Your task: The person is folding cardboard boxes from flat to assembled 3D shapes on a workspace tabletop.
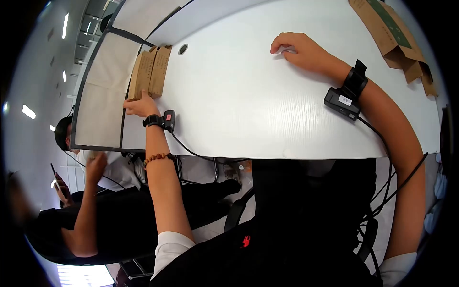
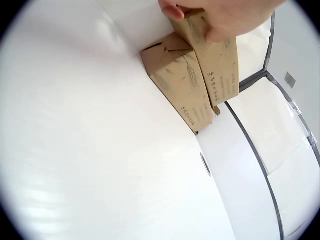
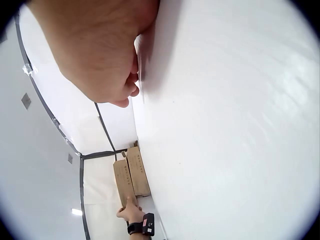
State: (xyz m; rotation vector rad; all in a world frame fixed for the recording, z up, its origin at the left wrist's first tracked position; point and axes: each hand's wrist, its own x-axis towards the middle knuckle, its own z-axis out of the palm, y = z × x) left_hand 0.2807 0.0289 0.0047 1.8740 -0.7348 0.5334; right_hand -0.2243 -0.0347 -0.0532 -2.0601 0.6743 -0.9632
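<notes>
Two slim brown cardboard boxes with printed writing stand side by side against the partition at the table's left end. My left hand (image 1: 139, 106) grips the near end of the outer cardboard box (image 1: 141, 71), its thumb on the printed face. That box rides higher than the inner box (image 2: 182, 87) in the left wrist view. The inner box lies against it, on the table side. My right hand (image 1: 306, 51) rests at the far middle of the white table (image 1: 239, 105), fingers loosely bent and holding nothing.
A brown cardboard package with a green band (image 1: 392, 28) lies at the table's far right, its flaps open. A grey-edged partition (image 1: 103, 91) borders the left side. A cable hole (image 1: 183, 49) is near the boxes. Another person (image 1: 86, 215) sits at the left.
</notes>
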